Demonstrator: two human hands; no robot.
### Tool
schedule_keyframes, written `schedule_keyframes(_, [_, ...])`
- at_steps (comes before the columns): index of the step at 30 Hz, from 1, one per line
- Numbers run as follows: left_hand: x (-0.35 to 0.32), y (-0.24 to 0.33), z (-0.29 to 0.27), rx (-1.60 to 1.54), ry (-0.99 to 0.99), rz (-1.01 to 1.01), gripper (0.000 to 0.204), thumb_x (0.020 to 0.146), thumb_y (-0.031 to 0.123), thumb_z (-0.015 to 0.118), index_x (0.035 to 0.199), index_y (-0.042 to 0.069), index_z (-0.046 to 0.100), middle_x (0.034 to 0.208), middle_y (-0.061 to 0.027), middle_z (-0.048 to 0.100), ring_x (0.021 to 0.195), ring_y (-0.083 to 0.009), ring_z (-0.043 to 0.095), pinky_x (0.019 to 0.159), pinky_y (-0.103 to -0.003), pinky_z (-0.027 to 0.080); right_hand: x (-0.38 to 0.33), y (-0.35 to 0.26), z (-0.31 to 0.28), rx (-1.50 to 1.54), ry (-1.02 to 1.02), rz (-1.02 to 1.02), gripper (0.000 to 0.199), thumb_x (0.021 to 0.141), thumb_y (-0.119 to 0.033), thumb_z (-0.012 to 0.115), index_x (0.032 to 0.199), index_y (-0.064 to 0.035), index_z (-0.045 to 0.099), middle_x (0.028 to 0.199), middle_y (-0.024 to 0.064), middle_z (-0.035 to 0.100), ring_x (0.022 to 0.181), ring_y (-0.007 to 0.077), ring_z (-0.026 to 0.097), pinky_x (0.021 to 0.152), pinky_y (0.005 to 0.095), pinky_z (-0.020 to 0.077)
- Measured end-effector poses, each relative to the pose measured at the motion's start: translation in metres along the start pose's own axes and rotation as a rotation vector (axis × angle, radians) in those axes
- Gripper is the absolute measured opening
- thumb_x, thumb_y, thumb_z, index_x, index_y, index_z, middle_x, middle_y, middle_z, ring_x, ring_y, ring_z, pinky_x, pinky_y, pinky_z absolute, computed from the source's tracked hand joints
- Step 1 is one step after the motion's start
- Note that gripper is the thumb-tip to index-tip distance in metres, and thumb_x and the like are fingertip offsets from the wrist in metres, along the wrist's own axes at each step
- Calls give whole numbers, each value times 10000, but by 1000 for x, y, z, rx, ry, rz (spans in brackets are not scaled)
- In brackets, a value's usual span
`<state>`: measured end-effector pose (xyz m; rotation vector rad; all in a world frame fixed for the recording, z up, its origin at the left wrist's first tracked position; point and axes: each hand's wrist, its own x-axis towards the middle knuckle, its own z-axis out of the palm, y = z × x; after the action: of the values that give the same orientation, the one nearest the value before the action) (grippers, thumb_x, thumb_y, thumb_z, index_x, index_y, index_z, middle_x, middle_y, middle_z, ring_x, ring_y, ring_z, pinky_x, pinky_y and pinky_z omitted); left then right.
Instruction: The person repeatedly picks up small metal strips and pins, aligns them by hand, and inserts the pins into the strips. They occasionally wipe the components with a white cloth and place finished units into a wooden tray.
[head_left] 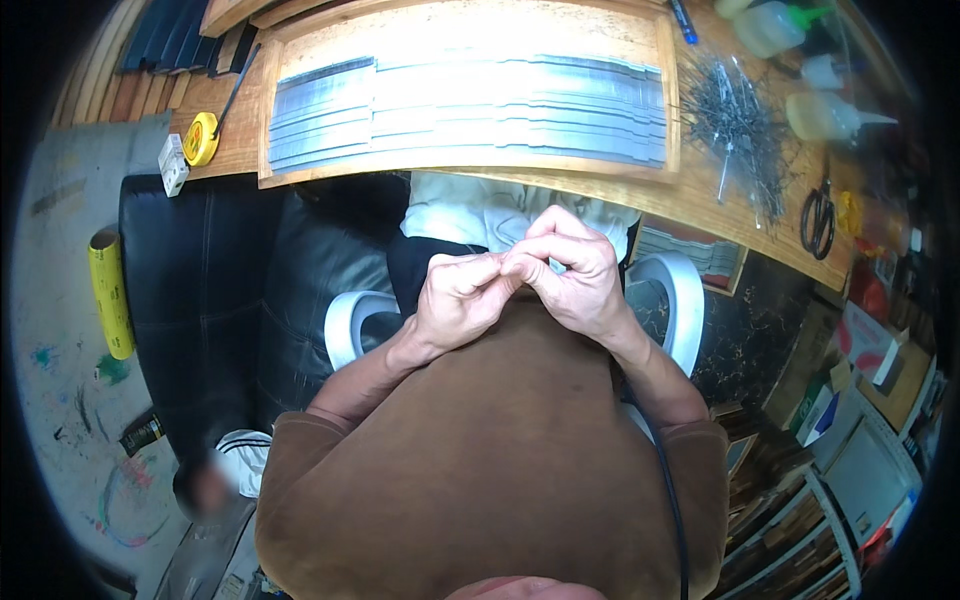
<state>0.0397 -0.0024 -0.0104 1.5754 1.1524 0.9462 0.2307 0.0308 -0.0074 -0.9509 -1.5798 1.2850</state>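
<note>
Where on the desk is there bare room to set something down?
Bare desk shows between the tray, wires and front edge; a smaller patch lies between tray and tape measure. Crowded: the right end, with wires, bottles and scissors.

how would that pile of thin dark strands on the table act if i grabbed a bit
The pile of thin dark strands would probably snag, lifting extra pieces, since they crisscross loosely. Each strand is likely light, being so thin. They may be fairly stiff and springy, as many stick out straight rather than drooping.
</note>
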Motion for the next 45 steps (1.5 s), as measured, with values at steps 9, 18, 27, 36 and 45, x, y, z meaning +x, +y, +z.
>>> schedule_keyframes(9, [2, -7, -4, -31, 37, 36, 139, 919, -35, 731, 1047, -46, 783, 824, -179, 764, 664, -242, 753, 622, -300, 576, 11, -9, -6, 40, -98, 84, 196, 848, 13, 840, 1042, -15, 828, 890, 51, 674, 769, 128, 633, 664, 259, 499])
schedule_keyframes(18, [4, -6, -9, -74, -53, -24, 158, 914, 12, 753, 1063, -30, 785, 797, -174, 753, 658, -242, 751, 611, -307, 569, 11, -10, -7, 46, -111, 126, 170, 821, -1, 871, 985, -22, 835, 856, 43, 672, 749, 122, 626, 636, 263, 481])
schedule_keyframes(27, [7, -5, -7, -129, -87, -96, 154, 938, 48, 748, 1080, 10, 794, 796, -170, 755, 647, -225, 752, 599, -298, 561, 5, -5, -3, 22, -72, 130, 176, 821, 4, 874, 990, -23, 836, 850, 36, 658, 732, 110, 615, 616, 259, 475])
schedule_keyframes(36, [8, -6, -10, -116, -95, -106, 144, 932, 16, 729, 1062, 2, 789, 807, -184, 752, 637, -230, 734, 583, -303, 538, 2, -7, 4, 16, -23, 133, 192, 830, 24, 860, 1015, -21, 836, 846, 33, 638, 730, 113, 604, 626, 261, 480])
schedule_keyframes(45, [9, -17, -9, -143, -137, -23, 115, 910, -11, 722, 1013, -16, 774, 786, -195, 734, 624, -240, 726, 583, -323, 536, -7, 0, 17, -176, 126, -142, 146, 819, -8, 880, 953, -20, 824, 829, 31, 621, 720, 117, 571, 609, 261, 447])
